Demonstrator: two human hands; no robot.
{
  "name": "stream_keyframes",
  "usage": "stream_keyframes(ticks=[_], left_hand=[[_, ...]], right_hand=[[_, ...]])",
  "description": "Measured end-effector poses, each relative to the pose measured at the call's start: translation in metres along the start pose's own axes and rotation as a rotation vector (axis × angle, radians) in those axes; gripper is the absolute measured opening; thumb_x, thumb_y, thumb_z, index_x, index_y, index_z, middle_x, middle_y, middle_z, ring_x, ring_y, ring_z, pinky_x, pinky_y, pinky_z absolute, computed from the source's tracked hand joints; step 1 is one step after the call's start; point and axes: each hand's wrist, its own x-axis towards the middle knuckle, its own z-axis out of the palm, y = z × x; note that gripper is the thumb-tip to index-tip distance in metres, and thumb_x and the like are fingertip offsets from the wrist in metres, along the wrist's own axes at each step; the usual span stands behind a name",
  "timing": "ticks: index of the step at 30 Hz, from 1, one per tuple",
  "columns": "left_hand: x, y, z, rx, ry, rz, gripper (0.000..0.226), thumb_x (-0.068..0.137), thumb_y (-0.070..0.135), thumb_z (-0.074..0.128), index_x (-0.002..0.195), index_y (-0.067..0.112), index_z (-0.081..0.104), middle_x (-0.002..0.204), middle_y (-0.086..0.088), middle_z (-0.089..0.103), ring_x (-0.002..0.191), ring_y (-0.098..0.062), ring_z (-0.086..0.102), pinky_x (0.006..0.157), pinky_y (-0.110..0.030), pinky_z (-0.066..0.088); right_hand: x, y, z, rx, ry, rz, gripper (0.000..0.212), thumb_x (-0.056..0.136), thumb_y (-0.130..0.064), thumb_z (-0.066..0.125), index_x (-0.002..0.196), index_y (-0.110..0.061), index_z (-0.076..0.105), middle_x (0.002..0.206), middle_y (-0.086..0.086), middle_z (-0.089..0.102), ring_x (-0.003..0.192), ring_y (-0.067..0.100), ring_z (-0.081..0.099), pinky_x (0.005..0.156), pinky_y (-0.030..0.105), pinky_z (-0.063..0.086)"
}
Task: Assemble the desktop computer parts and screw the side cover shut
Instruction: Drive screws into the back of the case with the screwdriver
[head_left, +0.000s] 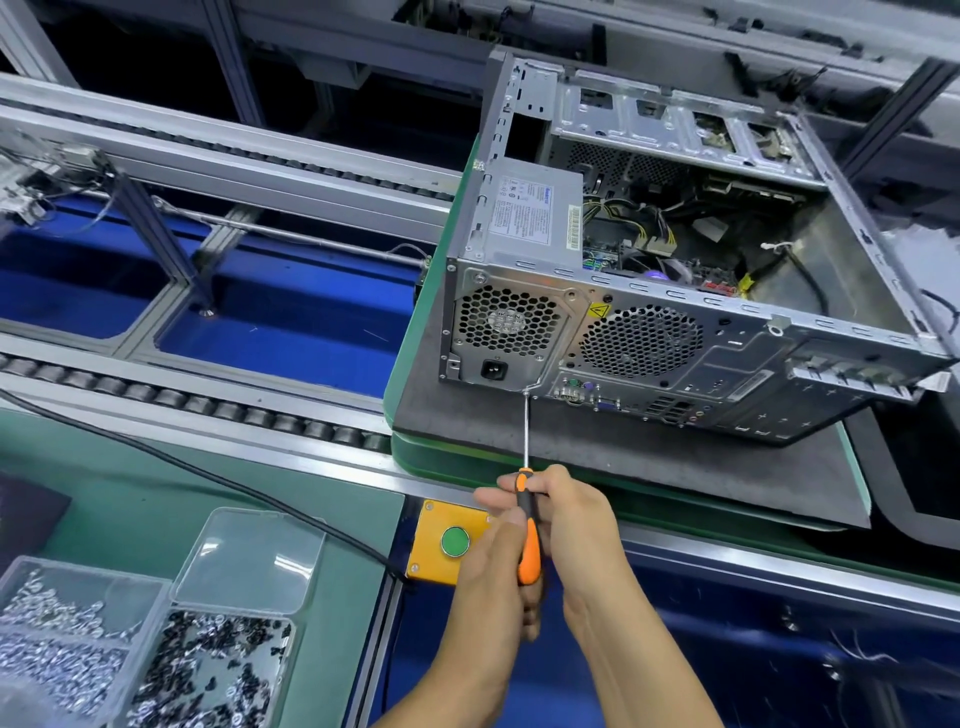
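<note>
An open grey desktop case (675, 332) lies on its side on a dark mat (597, 457), its rear panel facing me and its side cover off. The power supply (524, 213) sits in the near left corner, with cables and the board visible inside. A screwdriver (526, 467) with an orange and black handle points up at the lower right corner of the power supply's rear plate, its tip touching a screw there. My left hand (493, 561) and my right hand (571, 530) both grip the handle, fingers curled round it.
A yellow box with a green button (453, 541) sits just left of my hands. A clear divided tray (156, 660) with silver and black screws stands at the lower left, its lid open. A black cable (208, 473) crosses the green bench. Roller conveyor rails (208, 405) run on the left.
</note>
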Motion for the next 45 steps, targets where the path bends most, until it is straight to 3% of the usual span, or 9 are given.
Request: stream_keyframes(ticks=[5, 15, 20, 24, 30, 34, 37, 40, 45], left_hand=[[0.002, -0.006, -0.001, 0.059, 0.047, 0.082, 0.057, 0.074, 0.061, 0.071, 0.097, 0.012, 0.055, 0.064, -0.007, 0.031, 0.051, -0.015, 0.022, 0.045, -0.025, 0.019], [-0.002, -0.004, -0.001, -0.075, -0.062, -0.118, 0.052, 0.093, 0.061, 0.045, 0.059, 0.023, 0.039, 0.052, -0.002, 0.018, 0.043, -0.013, 0.012, 0.041, -0.019, 0.016], [-0.002, -0.007, 0.004, -0.212, 0.048, -0.053, 0.04, 0.098, 0.043, 0.056, 0.063, 0.023, 0.051, 0.052, 0.001, 0.022, 0.04, -0.01, 0.017, 0.038, -0.016, 0.018], [-0.003, -0.002, 0.003, -0.445, 0.0, -0.113, 0.033, 0.088, 0.043, 0.065, 0.072, 0.015, 0.059, 0.049, 0.003, 0.021, 0.037, -0.007, 0.014, 0.034, -0.015, 0.016], [-0.003, 0.012, -0.002, -0.371, -0.133, -0.09, 0.036, 0.095, 0.038, 0.05, 0.071, 0.014, 0.059, 0.05, 0.001, 0.018, 0.042, -0.011, 0.012, 0.037, -0.019, 0.016], [-0.001, 0.017, 0.003, -0.259, -0.063, -0.031, 0.041, 0.102, 0.035, 0.041, 0.073, 0.014, 0.06, 0.048, -0.002, 0.02, 0.041, -0.013, 0.013, 0.038, -0.02, 0.015], [-0.001, 0.02, 0.006, -0.247, -0.026, -0.026, 0.038, 0.101, 0.033, 0.043, 0.071, 0.013, 0.056, 0.048, -0.003, 0.021, 0.042, -0.014, 0.012, 0.04, -0.023, 0.013], [-0.001, 0.023, 0.005, -0.267, -0.012, -0.025, 0.037, 0.1, 0.03, 0.045, 0.07, 0.012, 0.055, 0.048, -0.002, 0.022, 0.043, -0.014, 0.012, 0.04, -0.023, 0.013], [0.002, 0.022, 0.006, -0.211, -0.014, 0.027, 0.034, 0.102, 0.026, 0.041, 0.077, 0.01, 0.058, 0.048, -0.003, 0.02, 0.043, -0.015, 0.012, 0.039, -0.022, 0.016]], right_hand=[[0.0, 0.0, 0.003, -0.099, 0.061, -0.055, 0.01, 0.09, -0.012, 0.058, 0.081, -0.006, 0.057, 0.083, 0.009, 0.079, 0.074, 0.014, 0.075, 0.054, 0.026, 0.051], [0.009, 0.004, -0.003, -0.083, 0.044, -0.015, 0.021, 0.093, -0.013, 0.051, 0.089, -0.003, 0.069, 0.086, 0.014, 0.079, 0.078, 0.02, 0.076, 0.086, 0.038, 0.057], [-0.001, -0.002, 0.0, -0.148, 0.021, 0.029, 0.031, 0.096, -0.021, 0.046, 0.095, -0.008, 0.074, 0.085, 0.008, 0.079, 0.084, 0.022, 0.076, 0.063, 0.027, 0.057], [-0.025, -0.014, -0.006, -1.025, 0.414, -0.433, 0.033, 0.08, -0.058, 0.037, 0.085, -0.027, 0.048, 0.071, -0.01, 0.065, 0.071, 0.018, 0.062, 0.068, 0.034, 0.047], [-0.022, -0.15, -0.017, -0.663, 0.489, -1.467, 0.023, 0.079, -0.029, 0.061, 0.098, -0.017, 0.055, 0.098, -0.004, 0.049, 0.093, 0.013, 0.048, 0.084, 0.031, 0.038], [0.041, -0.23, -0.006, -0.734, 0.088, -0.931, 0.028, 0.091, -0.042, 0.048, 0.11, -0.024, 0.056, 0.121, -0.002, 0.052, 0.111, -0.001, 0.055, 0.096, 0.03, 0.042], [0.08, -0.239, 0.002, -0.536, -0.167, -0.429, 0.043, 0.088, -0.053, 0.04, 0.108, -0.021, 0.06, 0.109, 0.001, 0.068, 0.097, 0.018, 0.065, 0.093, 0.041, 0.047], [0.092, -0.239, 0.005, -0.588, -0.193, -0.451, 0.037, 0.074, -0.059, 0.042, 0.086, -0.023, 0.043, 0.077, -0.002, 0.039, 0.063, 0.014, 0.037, 0.07, 0.037, 0.033], [0.102, -0.238, 0.001, -0.603, -0.26, -0.475, 0.043, 0.077, -0.061, 0.039, 0.094, -0.023, 0.049, 0.077, -0.002, 0.054, 0.06, 0.012, 0.051, 0.074, 0.037, 0.039]])
